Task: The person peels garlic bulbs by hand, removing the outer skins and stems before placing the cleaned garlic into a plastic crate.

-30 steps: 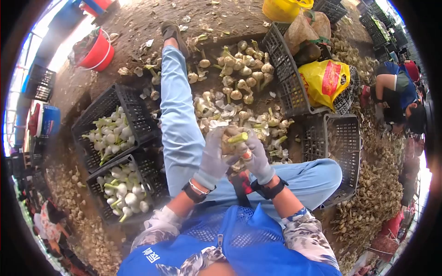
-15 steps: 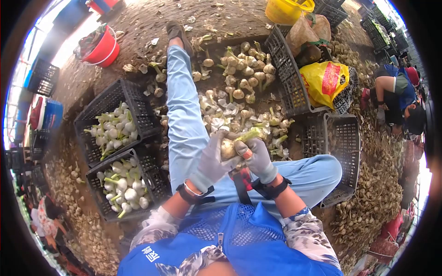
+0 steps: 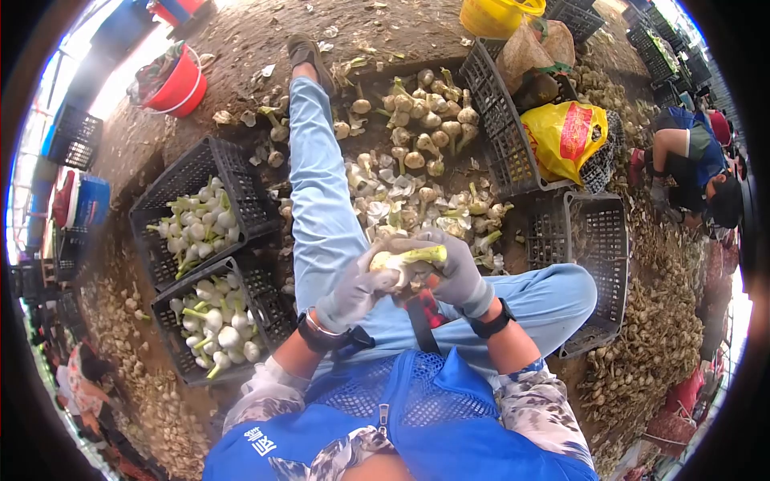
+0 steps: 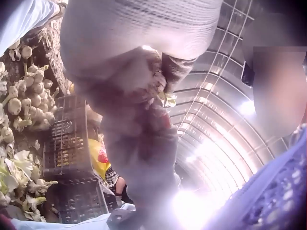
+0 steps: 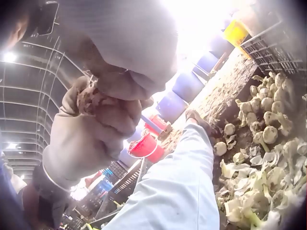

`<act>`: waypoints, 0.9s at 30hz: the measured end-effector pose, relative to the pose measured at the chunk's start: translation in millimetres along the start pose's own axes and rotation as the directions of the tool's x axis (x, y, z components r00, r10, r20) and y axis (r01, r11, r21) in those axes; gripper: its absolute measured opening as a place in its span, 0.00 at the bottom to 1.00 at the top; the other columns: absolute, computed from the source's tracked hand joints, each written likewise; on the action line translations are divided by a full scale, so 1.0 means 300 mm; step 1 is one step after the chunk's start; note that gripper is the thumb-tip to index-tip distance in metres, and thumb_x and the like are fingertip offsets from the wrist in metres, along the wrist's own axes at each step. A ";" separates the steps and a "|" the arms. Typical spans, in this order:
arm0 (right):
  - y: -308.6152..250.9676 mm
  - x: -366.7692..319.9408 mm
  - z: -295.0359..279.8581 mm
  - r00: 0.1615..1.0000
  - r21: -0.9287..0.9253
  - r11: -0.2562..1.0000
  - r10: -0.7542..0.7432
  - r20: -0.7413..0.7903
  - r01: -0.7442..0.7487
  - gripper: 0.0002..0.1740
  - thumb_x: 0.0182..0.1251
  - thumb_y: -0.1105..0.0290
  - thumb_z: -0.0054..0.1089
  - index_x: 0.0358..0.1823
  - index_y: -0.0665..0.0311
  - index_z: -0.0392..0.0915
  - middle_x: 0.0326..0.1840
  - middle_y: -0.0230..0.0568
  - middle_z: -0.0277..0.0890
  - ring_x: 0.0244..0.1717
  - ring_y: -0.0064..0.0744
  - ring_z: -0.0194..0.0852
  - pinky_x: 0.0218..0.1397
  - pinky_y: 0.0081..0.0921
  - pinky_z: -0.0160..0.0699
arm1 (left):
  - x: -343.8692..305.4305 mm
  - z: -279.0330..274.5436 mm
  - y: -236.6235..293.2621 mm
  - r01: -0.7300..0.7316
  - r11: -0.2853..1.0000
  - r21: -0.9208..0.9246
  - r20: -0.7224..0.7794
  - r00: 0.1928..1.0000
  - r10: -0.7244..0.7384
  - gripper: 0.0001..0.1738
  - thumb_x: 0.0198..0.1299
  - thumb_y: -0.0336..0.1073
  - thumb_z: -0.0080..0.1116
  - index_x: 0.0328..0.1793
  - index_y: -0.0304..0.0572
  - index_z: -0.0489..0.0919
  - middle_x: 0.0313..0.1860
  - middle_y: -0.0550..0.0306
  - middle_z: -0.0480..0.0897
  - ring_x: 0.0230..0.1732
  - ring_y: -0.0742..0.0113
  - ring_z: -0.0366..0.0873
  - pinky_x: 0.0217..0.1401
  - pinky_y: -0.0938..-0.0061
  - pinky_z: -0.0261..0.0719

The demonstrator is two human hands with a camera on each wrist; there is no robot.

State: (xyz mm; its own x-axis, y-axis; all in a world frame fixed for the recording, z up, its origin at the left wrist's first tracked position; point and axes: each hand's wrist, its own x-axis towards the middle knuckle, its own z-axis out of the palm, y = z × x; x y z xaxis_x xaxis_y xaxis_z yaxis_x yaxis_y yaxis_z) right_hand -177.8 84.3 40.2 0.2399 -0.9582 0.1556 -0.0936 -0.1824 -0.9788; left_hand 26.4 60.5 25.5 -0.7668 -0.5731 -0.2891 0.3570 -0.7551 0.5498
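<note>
Both hands wear pale gloves and meet over the person's lap in the head view. My left hand (image 3: 353, 290) holds a garlic bulb (image 3: 393, 274) with fingers curled round it. Its thick green stem (image 3: 421, 255) points right, toward my right hand (image 3: 459, 276). That right hand has its fingers bent against the bulb from the other side, and a reddish-orange patch shows near its thumb. In the right wrist view, dry skin (image 5: 88, 99) shows between the hands; the gloves hide most of the bulb. Untrimmed garlic bulbs (image 3: 433, 108) lie in a heap ahead, with loose peelings (image 3: 385, 212) nearer.
Two black crates hold white cleaned garlic, one farther (image 3: 144, 240) and one nearer (image 3: 172, 349), at left. A crate with a yellow bag (image 3: 565, 140) and an empty crate (image 3: 597, 272) stand at right. A red bucket (image 3: 180, 88) sits far left. Another person (image 3: 694, 160) works at right.
The garlic bulb has turned, so its stem now lies level and points right. My right hand has shifted up around the far side of the bulb; the left hand has moved slightly left.
</note>
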 end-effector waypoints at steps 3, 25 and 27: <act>-0.002 0.045 0.001 0.997 -0.238 0.970 -0.032 0.065 0.047 0.28 0.50 0.84 0.58 0.56 0.61 0.82 0.42 0.40 0.79 0.43 0.40 0.77 0.51 0.29 0.75 | -0.016 0.001 -0.019 0.139 0.989 -0.054 0.212 0.969 -0.125 0.40 0.61 0.38 0.65 0.75 0.32 0.58 0.48 0.49 0.81 0.40 0.65 0.84 0.39 0.74 0.83; -0.061 -0.024 -0.054 0.990 0.078 0.993 -0.074 -0.118 0.084 0.18 0.70 0.57 0.59 0.47 0.66 0.85 0.41 0.39 0.84 0.43 0.34 0.77 0.52 0.30 0.71 | 0.010 0.092 0.038 -0.462 0.060 0.885 0.324 0.703 0.634 0.24 0.47 0.24 0.75 0.51 0.41 0.79 0.49 0.52 0.79 0.49 0.57 0.80 0.46 0.72 0.78; -0.080 -0.011 -0.056 0.987 0.069 0.989 -0.122 -0.105 0.130 0.18 0.70 0.57 0.60 0.46 0.66 0.85 0.39 0.38 0.84 0.42 0.34 0.77 0.51 0.30 0.71 | -0.009 0.113 0.039 -0.398 0.095 0.913 0.260 0.744 0.616 0.22 0.47 0.25 0.74 0.49 0.39 0.79 0.49 0.50 0.79 0.49 0.57 0.79 0.49 0.69 0.77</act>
State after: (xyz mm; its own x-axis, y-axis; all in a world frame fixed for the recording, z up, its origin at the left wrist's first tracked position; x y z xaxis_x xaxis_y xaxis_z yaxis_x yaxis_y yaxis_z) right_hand -192.7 88.1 65.5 0.1468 -0.9466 0.2871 0.0048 -0.2895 -0.9572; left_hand 14.7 64.1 59.3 -0.4887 -0.8087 0.3273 -0.1480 0.4466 0.8824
